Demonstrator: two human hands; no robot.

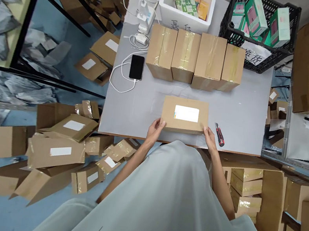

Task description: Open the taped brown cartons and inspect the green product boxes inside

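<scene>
A closed cardboard box (pixel 182 126) with a white label (pixel 186 113) on top lies near the front edge of the table. My left hand (pixel 156 129) grips its left end, and my right hand (pixel 209 136) grips its right end, thumbs toward the top. Just right of my right hand, a red and black box cutter (pixel 219 135) rests on the table. Behind the held box stand several taped cardboard boxes (pixel 185 55) in a row.
On the table (pixel 152 91), a phone (pixel 136 67) lies on the left with its white cable and a power strip (pixel 145 18). A white foam bin (pixel 184 22) and a black crate (pixel 259 62) of green boxes stand at the back. Cardboard boxes (pixel 58 150) crowd the floor.
</scene>
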